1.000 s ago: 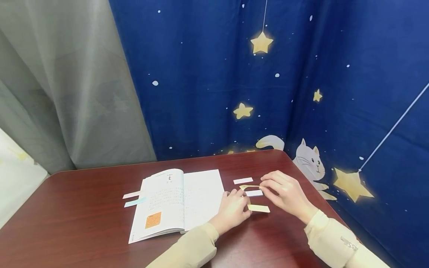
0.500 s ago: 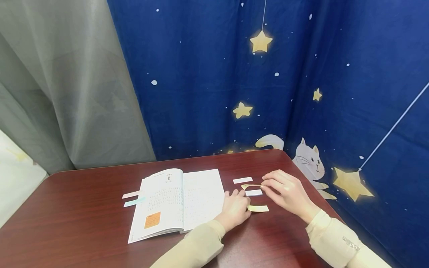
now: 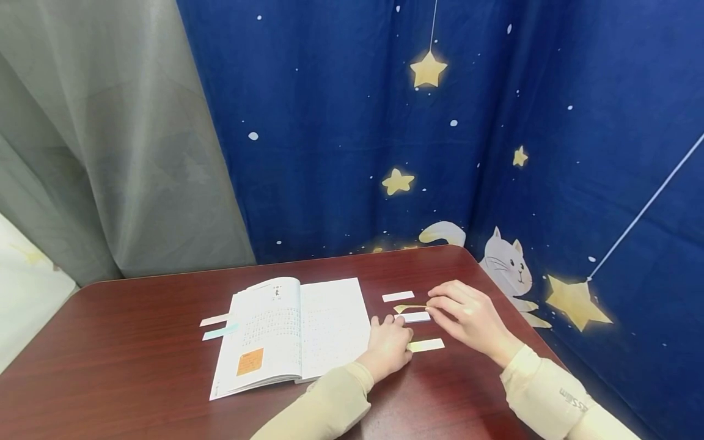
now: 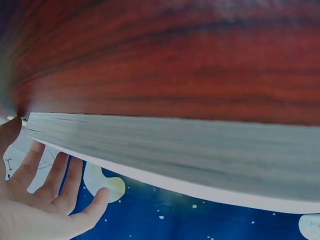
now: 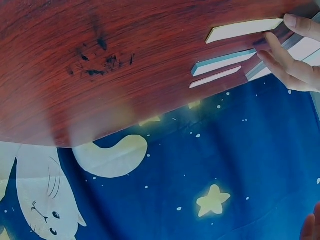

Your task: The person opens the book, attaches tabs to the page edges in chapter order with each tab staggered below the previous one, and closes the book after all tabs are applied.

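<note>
My left hand (image 3: 387,345) rests at the right edge of the open book (image 3: 335,330). Its thumb and index finger hold the left end of a yellow sticky-flag pad (image 3: 426,345), as the right wrist view of that pad (image 5: 245,31) shows. Raised slightly above the table, my right hand (image 3: 464,315) pinches a thin curled yellow sticky flag (image 3: 409,307) by its right end. Beneath that flag lies a blue-edged pad (image 3: 414,317), close to the left fingertips. A pinkish-white pad (image 3: 398,296) lies farther back.
Pink (image 3: 214,319) and light blue flags (image 3: 220,332) stick out from the book's left page, which also carries an orange note (image 3: 250,362). The brown table (image 3: 137,342) ends before a blue star-patterned curtain (image 3: 352,153).
My left hand has shifted slightly right, and the yellow pad has turned a little and moved nearer me. The right hand stays nearly in place with the curled flag.
</note>
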{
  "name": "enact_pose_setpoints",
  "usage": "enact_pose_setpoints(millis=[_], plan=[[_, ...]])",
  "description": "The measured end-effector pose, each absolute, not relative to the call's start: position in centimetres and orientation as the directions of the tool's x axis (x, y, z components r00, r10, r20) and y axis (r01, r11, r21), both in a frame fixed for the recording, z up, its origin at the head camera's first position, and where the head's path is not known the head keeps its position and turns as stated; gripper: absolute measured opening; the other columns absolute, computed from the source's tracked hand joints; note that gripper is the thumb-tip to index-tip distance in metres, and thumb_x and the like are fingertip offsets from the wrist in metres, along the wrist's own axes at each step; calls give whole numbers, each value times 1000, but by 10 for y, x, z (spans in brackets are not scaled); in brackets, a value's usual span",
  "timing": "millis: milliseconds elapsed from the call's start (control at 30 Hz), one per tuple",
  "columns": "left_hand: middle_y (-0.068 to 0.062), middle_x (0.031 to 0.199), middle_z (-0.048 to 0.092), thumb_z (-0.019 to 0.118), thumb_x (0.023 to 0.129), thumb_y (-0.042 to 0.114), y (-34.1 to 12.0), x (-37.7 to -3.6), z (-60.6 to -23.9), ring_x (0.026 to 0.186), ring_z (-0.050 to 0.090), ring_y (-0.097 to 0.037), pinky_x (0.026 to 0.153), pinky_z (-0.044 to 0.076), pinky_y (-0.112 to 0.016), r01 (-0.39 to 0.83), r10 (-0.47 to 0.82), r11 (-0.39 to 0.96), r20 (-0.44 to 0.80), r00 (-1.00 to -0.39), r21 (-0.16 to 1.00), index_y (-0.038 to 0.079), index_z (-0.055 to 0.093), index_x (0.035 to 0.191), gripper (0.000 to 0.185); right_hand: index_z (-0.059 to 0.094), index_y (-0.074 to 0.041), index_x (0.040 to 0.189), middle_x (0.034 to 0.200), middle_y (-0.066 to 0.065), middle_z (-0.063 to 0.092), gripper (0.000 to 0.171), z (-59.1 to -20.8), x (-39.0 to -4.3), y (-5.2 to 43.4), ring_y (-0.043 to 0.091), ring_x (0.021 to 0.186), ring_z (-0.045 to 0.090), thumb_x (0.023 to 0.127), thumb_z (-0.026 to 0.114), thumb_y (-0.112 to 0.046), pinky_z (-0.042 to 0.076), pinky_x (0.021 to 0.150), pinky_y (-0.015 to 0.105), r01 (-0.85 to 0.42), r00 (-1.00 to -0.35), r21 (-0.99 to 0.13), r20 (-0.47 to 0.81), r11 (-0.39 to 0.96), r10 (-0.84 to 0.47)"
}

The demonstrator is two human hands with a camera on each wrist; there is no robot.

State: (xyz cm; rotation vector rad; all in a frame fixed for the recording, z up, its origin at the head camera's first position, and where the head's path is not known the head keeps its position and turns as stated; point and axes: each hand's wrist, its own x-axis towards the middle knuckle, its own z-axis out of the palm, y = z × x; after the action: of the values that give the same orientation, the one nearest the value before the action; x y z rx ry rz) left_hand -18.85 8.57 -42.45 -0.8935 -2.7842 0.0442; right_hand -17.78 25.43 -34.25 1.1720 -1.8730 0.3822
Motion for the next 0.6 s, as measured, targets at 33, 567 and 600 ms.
enact_pose_setpoints(millis=[33,567,600], plan=[[5,82,50,66,69,42,85,-188,-424,83,47,-16,74,34,-42,573,578,815,196,-792,-90,24,66,86,25,67,-12,82,91,1,61,13,-343,-178,254,16,78,57,83,57,-20,45,68,30,-841,-180,178,798,510,-575],[7,90,52,64,72,42,38,-166,-403,82,49,-15,70,37,-41,638,605,769,273,-748,43,22,64,90,26,66,-15,83,94,-1,60,7,-350,-183,247,15,83,55,78,64,-19,45,71,29,-831,-261,138,758,539,-597],[7,91,52,64,73,42,34,-164,-401,83,49,-14,71,37,-42,640,604,766,280,-746,52,22,64,91,27,66,-15,83,94,-2,59,8,-350,-183,246,14,84,55,76,65,-18,45,71,29,-830,-270,132,755,542,-598]])
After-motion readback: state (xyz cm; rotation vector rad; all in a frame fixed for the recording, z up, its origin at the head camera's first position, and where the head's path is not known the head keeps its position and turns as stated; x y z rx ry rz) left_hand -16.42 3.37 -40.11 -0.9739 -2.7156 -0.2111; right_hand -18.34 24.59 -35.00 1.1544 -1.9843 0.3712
